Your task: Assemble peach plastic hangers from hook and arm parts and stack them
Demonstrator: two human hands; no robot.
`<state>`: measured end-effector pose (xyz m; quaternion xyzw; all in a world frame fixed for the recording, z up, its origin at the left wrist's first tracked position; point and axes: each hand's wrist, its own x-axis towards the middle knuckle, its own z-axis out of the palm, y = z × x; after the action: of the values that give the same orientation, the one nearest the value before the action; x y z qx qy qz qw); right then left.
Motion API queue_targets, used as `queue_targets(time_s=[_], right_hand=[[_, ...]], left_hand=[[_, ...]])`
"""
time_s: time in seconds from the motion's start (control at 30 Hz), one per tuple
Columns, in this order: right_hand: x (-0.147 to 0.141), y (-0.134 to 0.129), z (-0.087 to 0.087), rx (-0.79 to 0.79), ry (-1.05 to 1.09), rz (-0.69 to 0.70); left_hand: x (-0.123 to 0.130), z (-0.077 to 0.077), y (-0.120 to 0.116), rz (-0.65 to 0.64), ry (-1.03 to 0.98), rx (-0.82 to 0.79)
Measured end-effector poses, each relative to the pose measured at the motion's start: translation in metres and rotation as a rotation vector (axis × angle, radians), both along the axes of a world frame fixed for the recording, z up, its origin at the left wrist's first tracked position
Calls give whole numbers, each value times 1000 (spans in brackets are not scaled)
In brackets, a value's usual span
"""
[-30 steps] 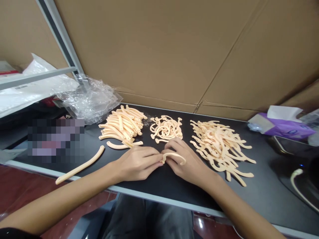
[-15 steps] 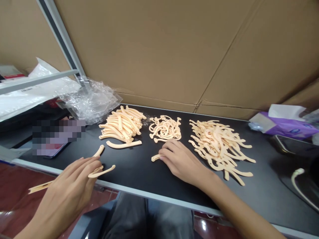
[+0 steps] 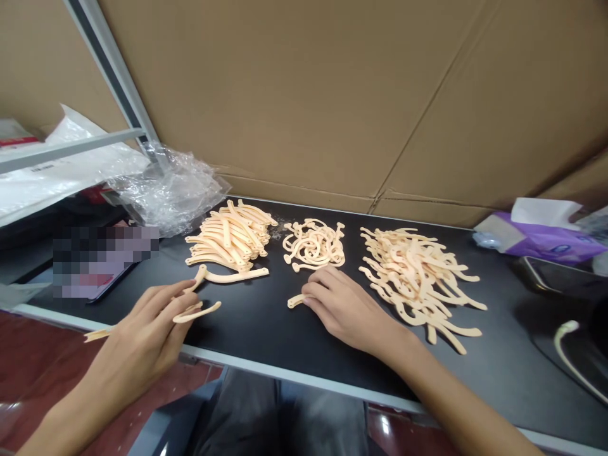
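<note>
L hand (image 3: 147, 323), 10 o'clock, grips strip (image 3: 97, 334) + hook (image 3: 198, 312); R hand (image 3: 339, 304) pinches pc (image 3: 296, 301), 12 o'clock. Lots left, loose: strip pile (image 3: 230, 235) (11), hook pile (image 3: 317, 256) (12), wavy pile (image 3: 418, 272) (2). Joins unclear.

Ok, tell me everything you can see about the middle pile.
The middle pile is a loose tangle of thin, curled, cream-coloured pieces, some with flared ends; they look smooth, perhaps plastic. It lies on the black tabletop, between the left pile and the right pile, each larger. The right hand is just in front of it; whether they touch is unclear.
</note>
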<state>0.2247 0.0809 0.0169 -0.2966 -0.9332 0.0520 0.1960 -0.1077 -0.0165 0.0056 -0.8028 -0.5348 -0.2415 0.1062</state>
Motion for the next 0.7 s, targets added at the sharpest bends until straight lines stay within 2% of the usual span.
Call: queue_targets(time_s=[0.17, 0.23, 0.33, 0.5, 0.7], right_hand=[[0, 0, 0, 2, 6, 9], [0, 0, 1, 5, 7, 6], [0, -1, 2, 0, 7, -1], [0, -1, 3, -9, 1, -6], [0, 0, 2, -6, 15, 0]], left_hand=[[-4, -3, 10, 74, 22, -44], [-6, -5, 12, 53, 15, -48], [-10, -6, 10, -47, -23, -72], [-10, -2, 6, -223, 32, -99], [17, 11, 33, -411, -23, -190]])
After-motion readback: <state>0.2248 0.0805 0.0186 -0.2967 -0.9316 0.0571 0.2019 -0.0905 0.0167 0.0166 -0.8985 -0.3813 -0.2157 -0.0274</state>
